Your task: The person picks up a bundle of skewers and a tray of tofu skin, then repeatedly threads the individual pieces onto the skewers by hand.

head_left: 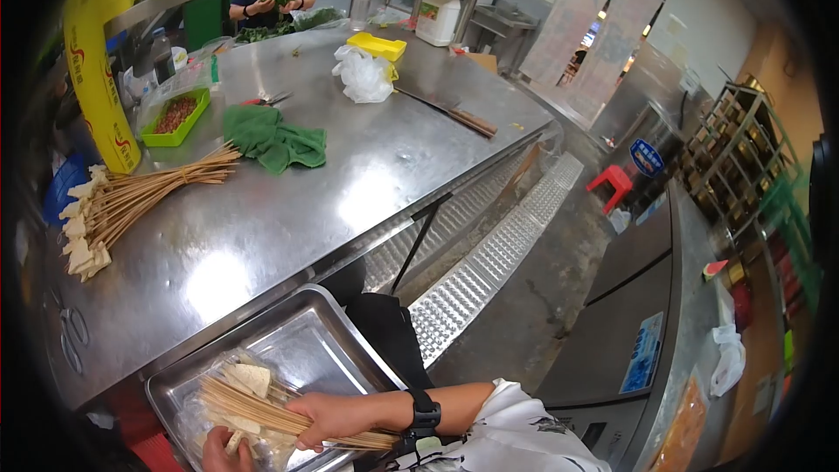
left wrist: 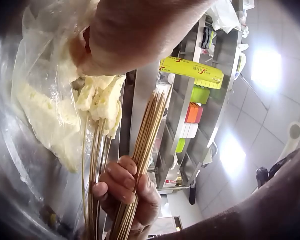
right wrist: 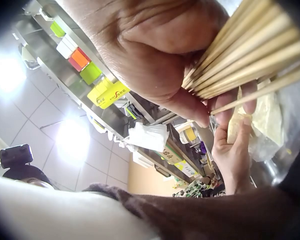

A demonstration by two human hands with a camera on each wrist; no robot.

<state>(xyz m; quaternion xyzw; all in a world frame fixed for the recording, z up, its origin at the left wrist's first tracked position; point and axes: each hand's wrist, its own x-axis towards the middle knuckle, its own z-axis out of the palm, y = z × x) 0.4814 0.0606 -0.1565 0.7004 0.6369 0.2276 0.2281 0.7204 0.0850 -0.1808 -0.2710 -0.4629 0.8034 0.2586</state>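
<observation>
My right hand (head_left: pixel 328 419) grips a thick bundle of bamboo skewers (head_left: pixel 253 404) low over a steel tray (head_left: pixel 336 332). In the left wrist view, some skewers in that hand carry pale, folded tofu slices (left wrist: pixel 106 102) on their ends, while the bare skewers (left wrist: pixel 149 130) stand apart. My left hand (head_left: pixel 225 454) pinches a pale tofu slice (head_left: pixel 234 442) at the tray's near left. The right wrist view shows the left hand's thumb and fingers (right wrist: pixel 241 134) against the slice, close to the skewer ends. More slices (left wrist: pixel 47 115) lie in a clear plastic bag (left wrist: pixel 37 75).
On the steel table (head_left: pixel 288 227) lie finished-looking skewers of tofu (head_left: pixel 144 205), a green cloth (head_left: pixel 275 137), scissors (head_left: pixel 72 336) and a long knife (head_left: pixel 450 112). A green tray (head_left: pixel 179 118) and white plastic bag (head_left: pixel 363 76) stand farther back. Another person (head_left: pixel 273 0) handles greens beyond.
</observation>
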